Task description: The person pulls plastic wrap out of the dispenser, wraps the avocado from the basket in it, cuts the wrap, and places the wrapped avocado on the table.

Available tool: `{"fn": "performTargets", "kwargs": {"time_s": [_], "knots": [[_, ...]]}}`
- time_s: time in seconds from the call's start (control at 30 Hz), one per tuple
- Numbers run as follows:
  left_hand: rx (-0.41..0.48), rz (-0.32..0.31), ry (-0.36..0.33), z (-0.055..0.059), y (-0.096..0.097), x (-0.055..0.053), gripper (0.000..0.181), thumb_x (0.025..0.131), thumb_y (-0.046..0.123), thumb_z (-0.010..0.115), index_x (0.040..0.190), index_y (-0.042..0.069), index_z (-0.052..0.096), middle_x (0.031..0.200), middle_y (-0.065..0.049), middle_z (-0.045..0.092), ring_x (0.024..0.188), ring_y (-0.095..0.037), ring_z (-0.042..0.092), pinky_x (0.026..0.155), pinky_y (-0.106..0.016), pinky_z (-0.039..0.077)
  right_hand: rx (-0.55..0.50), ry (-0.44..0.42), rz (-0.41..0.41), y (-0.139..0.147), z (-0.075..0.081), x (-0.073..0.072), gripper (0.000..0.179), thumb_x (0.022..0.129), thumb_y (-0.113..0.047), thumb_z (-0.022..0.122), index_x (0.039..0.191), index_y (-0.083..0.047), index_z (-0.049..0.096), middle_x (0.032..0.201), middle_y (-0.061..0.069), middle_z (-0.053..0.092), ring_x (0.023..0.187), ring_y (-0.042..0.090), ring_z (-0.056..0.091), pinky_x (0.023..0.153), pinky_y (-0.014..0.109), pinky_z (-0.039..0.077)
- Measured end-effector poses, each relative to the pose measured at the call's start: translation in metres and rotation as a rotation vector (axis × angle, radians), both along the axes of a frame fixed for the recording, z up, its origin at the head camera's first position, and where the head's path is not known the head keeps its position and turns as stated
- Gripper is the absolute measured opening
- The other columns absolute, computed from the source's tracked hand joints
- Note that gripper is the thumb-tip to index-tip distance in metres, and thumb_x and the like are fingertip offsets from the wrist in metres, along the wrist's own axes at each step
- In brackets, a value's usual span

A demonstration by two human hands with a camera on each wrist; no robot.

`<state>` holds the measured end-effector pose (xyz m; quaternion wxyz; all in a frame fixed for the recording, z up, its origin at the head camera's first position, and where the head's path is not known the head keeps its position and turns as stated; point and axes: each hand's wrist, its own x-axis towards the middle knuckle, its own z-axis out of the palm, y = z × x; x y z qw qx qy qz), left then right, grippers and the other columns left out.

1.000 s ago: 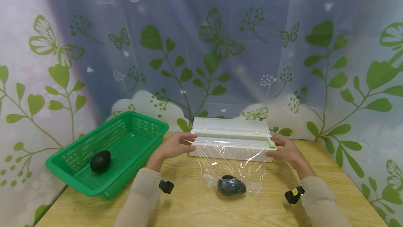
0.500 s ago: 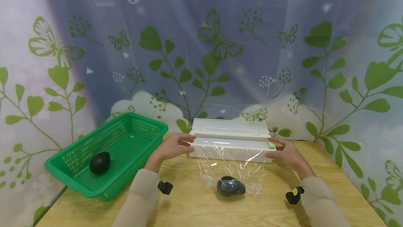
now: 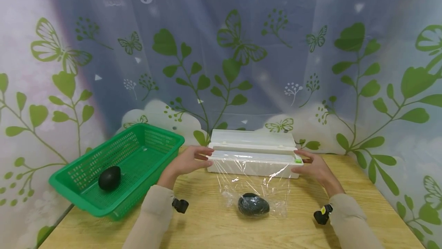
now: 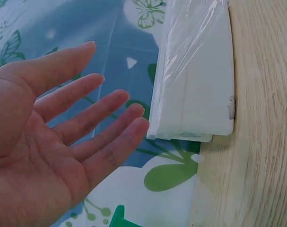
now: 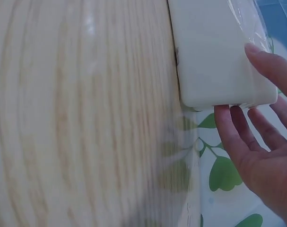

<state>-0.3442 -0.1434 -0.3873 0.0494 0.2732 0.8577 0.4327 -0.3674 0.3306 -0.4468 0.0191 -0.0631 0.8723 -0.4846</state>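
Observation:
A white cling film dispenser (image 3: 253, 166) stands at the back of the table with its lid (image 3: 253, 137) raised. Clear cling film (image 3: 238, 182) runs from its front down over a dark avocado (image 3: 253, 204) on the tabletop. My left hand (image 3: 189, 161) is beside the dispenser's left end, fingers spread and fairly straight; the left wrist view shows nothing in the palm. At the other end, my right hand (image 3: 314, 168) has its fingertips at the end wall. Its thumb (image 5: 266, 60) lies by the front face, and the fingers look relaxed. A green slider (image 3: 298, 161) sits near that end.
A green plastic basket (image 3: 134, 197) stands on the left, with another dark avocado (image 3: 109, 178) in it. Behind the wooden table (image 3: 207, 230) hangs a curtain (image 3: 193, 61) printed with leaves and butterflies, close to the back of the dispenser.

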Motion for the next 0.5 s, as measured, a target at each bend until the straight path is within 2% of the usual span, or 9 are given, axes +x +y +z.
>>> {"fn": "performTargets", "kwargs": {"time_s": [0.13, 0.23, 0.37, 0.5], "knots": [[-0.001, 0.001, -0.002, -0.001, -0.001, -0.001, 0.049, 0.1, 0.022, 0.069, 0.144, 0.003, 0.058, 0.145, -0.026, 0.058, 0.128, -0.045, 0.06, 0.102, -0.053, 0.057, -0.003, -0.019, -0.023, -0.001, 0.0, 0.0, 0.086, 0.085, -0.029, 0.086, 0.157, -0.011, 0.043, 0.168, 0.024, 0.025, 0.14, 0.046, 0.044, 0.099, 0.038, 0.053], [0.001, -0.004, -0.004, -0.001, -0.001, -0.001, 0.05, 0.1, 0.022, 0.069, 0.145, 0.003, 0.057, 0.146, -0.026, 0.057, 0.128, -0.045, 0.06, 0.102, -0.053, 0.056, 0.005, -0.01, 0.014, 0.001, 0.001, 0.002, 0.084, 0.089, -0.03, 0.083, 0.159, -0.011, 0.04, 0.169, 0.026, 0.022, 0.142, 0.05, 0.041, 0.106, 0.05, 0.052], [0.005, -0.004, 0.0, 0.0, -0.001, 0.0, 0.049, 0.1, 0.021, 0.069, 0.144, 0.003, 0.058, 0.145, -0.025, 0.058, 0.128, -0.045, 0.06, 0.102, -0.053, 0.056, 0.008, 0.003, 0.101, 0.004, 0.006, 0.006, 0.081, 0.096, -0.029, 0.075, 0.161, -0.008, 0.032, 0.171, 0.027, 0.012, 0.146, 0.059, 0.03, 0.114, 0.066, 0.041], [0.008, 0.001, 0.001, 0.0, 0.0, 0.0, 0.049, 0.1, 0.021, 0.07, 0.144, 0.003, 0.058, 0.144, -0.025, 0.059, 0.128, -0.045, 0.061, 0.102, -0.053, 0.057, -0.004, -0.034, 0.137, 0.005, 0.01, 0.008, 0.084, 0.097, -0.031, 0.072, 0.163, -0.007, 0.027, 0.171, 0.028, 0.006, 0.147, 0.059, 0.028, 0.113, 0.062, 0.045]]}}
